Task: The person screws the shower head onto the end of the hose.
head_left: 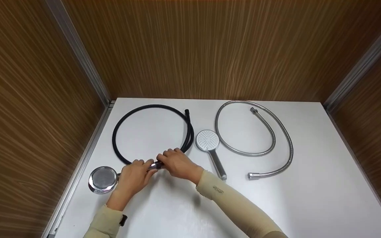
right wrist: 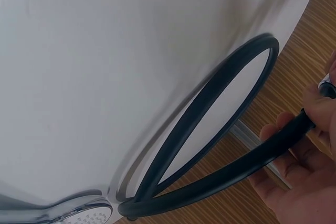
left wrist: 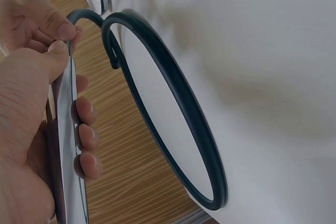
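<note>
My left hand (head_left: 133, 177) grips the handle of a chrome shower head (head_left: 103, 178), whose round face points up at the left of the head view. In the left wrist view, its fingers curl round the shiny handle (left wrist: 68, 145). Right beside it, my right hand (head_left: 179, 164) pinches the end of a black shower hose (head_left: 113, 138), with hose end and handle end meeting between the hands. The right wrist view has the hose (right wrist: 226, 174) running across the curled fingers. Fingers hide much of the joint. The rest of the hose loops over the white table (head_left: 184, 211).
A second shower head (head_left: 207, 140), with a white face and grey handle, lies right of the hands. Further right, a silver metal hose (head_left: 291, 148) is coiled loosely. Wood-patterned panels (head_left: 190, 49) enclose the table at the back and both sides.
</note>
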`<state>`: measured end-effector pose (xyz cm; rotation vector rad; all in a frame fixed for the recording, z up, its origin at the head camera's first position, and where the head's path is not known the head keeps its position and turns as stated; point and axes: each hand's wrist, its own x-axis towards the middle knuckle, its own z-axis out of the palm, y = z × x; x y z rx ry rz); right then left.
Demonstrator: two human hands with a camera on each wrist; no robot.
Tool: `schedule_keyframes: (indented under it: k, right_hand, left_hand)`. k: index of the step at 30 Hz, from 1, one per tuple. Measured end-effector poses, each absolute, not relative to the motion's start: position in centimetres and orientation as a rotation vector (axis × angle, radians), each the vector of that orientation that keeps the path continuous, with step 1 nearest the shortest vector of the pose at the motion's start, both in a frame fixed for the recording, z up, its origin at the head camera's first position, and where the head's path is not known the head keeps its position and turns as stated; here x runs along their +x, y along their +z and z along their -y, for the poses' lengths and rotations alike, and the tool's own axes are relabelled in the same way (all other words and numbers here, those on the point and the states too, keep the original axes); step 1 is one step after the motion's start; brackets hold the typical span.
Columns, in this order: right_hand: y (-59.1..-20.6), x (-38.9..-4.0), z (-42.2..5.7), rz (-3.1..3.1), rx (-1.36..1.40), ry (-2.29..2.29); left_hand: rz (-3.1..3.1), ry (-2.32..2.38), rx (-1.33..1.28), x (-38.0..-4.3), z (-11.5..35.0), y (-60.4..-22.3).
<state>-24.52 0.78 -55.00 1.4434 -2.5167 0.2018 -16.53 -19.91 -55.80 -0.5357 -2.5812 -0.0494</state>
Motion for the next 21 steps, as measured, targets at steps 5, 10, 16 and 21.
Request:
schedule_keyframes:
  k: [5,10,16,21]
  right_hand:
    - [-55.04,-24.55,-0.86,2.522,1.444,0.177]
    - [-55.14,-24.51,-0.90,2.532,1.439,0.171]
    - [-55.47,-24.54,-0.62,2.539,1.415,0.193]
    - [-55.35,-24.53,-0.50,2.522,1.389,0.221]
  left_hand:
    - [2.606,-0.062,-0.527,-16.61,19.89,-55.63]
    - [2.616,-0.049,-0.527,-16.59,19.90,-55.57]
    - [2.583,-0.055,-0.532,-16.55,20.02,-55.74]
    - [2.573,-0.052,-0.538,-16.56,20.06,-55.83]
